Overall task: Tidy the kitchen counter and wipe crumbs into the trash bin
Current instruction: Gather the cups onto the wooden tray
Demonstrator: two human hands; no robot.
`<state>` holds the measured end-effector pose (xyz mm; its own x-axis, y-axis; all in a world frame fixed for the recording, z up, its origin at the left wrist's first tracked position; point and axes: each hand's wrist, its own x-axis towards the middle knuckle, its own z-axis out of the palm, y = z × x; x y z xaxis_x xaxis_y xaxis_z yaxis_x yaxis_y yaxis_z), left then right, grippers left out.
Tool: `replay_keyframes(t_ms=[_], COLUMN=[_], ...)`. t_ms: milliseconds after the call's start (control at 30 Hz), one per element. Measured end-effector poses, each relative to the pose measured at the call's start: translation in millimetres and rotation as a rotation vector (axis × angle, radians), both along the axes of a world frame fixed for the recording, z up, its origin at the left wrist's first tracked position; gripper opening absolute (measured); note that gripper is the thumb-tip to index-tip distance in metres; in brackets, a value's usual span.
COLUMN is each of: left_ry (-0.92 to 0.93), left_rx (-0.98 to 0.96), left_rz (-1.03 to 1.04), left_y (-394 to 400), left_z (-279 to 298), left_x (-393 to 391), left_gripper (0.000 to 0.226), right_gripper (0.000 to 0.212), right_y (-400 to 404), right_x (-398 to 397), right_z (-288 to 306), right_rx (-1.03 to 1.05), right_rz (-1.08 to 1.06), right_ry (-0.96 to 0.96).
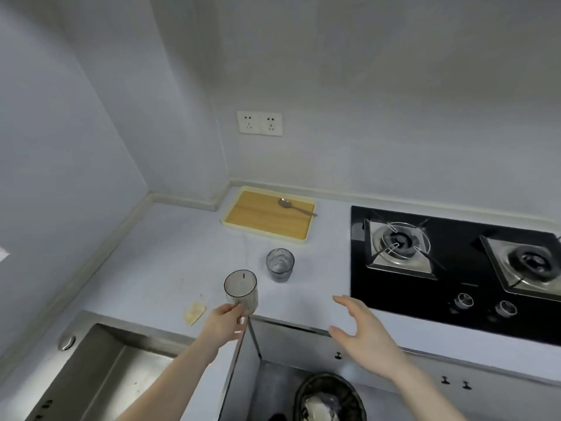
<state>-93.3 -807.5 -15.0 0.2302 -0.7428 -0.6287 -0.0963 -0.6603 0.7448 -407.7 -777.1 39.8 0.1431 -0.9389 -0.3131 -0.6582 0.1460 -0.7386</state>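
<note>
My left hand (226,323) grips a clear ribbed glass (242,294) near its base, held just above the counter's front edge. A second, bluish glass (280,264) stands upright on the pale counter (170,253) a little behind it. My right hand (361,328) hovers open over the counter's front edge, fingers spread, holding nothing. A wooden tray (267,220) sits at the back with a metal spoon (296,206) lying on it. A small yellowish scrap (194,312) lies on the counter left of my left hand. A black trash bin (329,398) with paper inside stands on the floor below.
A steel sink (100,381) fills the lower left. A black two-burner gas hob (455,268) with two knobs takes up the right side. Two wall sockets (259,123) sit above the tray. Cabinet fronts (425,375) run under the counter.
</note>
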Motion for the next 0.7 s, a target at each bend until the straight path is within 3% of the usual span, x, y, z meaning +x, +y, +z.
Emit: replay_keyframes(t_ms=[200, 367, 500, 600, 700], left_ry=[0.05, 0.024, -0.111, -0.348, -0.497], left_rx=[0.083, 0.074, 0.048, 0.021, -0.011], left_rz=[0.012, 0.009, -0.046, -0.063, -0.102], left_y=[-58.6, -83.3, -87.3, -76.0, -46.7], left_z=[-32.9, -53.1, -60.0, -58.9, -52.1], left_x=[2.5, -0.5, -1.0, -7.9, -27.0], left_gripper=[0.012, 0.026, 0.037, 0.054, 0.055], right_gripper=[0.061, 0.061, 0.061, 0.06, 0.06], right_y=[-13.6, -12.3, -1.6, 11.6, 28.9], right_x=[-4.1, -18.4, -30.2, -45.3, -68.5], right_z=[-5.2, -8.8, -10.7, -11.5, -13.4], right_rx=[0.016, 0.045, 0.057, 0.05, 0.042], right_rz=[-0.099, -0.166, -0.219, -0.258, -0.285], right_ry=[0.029, 0.024, 0.007, -0.006, -0.013])
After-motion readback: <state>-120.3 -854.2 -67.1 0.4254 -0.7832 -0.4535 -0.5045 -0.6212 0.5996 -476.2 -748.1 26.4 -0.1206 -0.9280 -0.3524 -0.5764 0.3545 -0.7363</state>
